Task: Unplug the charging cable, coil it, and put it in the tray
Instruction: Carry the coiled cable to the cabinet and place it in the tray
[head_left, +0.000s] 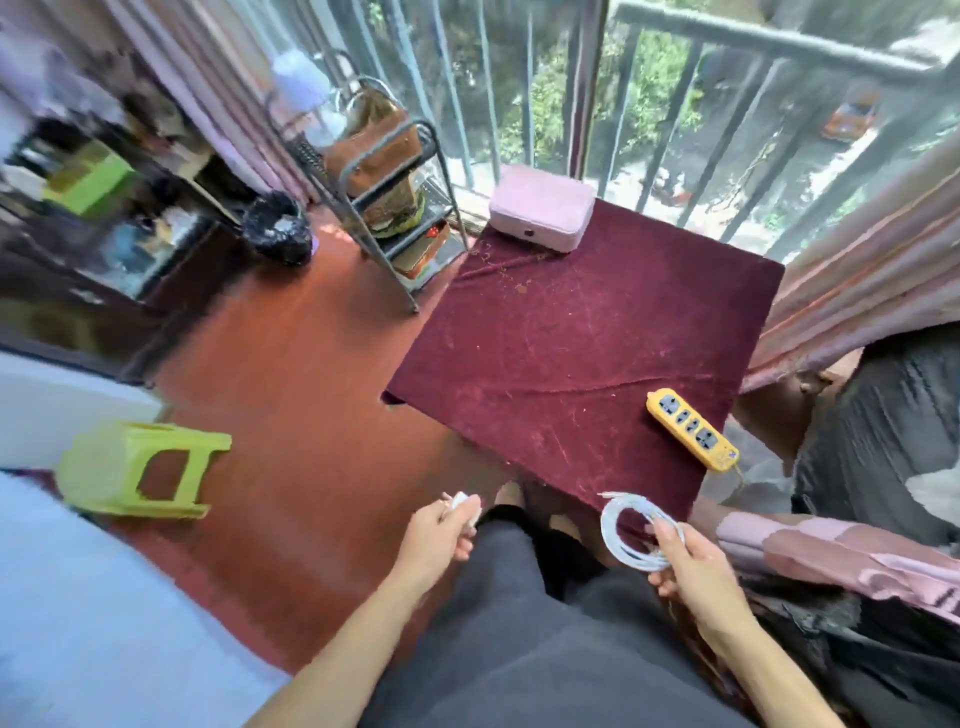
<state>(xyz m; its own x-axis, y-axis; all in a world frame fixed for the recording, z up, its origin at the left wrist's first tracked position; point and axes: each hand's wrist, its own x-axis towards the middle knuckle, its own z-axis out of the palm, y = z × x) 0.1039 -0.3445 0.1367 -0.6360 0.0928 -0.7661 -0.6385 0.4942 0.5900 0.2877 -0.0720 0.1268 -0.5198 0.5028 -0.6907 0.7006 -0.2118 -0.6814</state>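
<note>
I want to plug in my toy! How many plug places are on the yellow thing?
4, in a row along the yellow power strip lying at the table's near right edge: one at its far end, two in the middle, one nearest the person. All look empty.

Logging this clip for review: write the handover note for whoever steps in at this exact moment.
Left hand: closed around a small white charger plug.
Right hand: pinching the coiled white cable, loops hanging in its grip.
Yellow power strip lies on the maroon tablecloth, sockets bare, so unplugging is done; coiling looks finished.
Left: put the cable in the tray. No tray is clearly visible; the closed pink case sits at the table's far edge.
</note>
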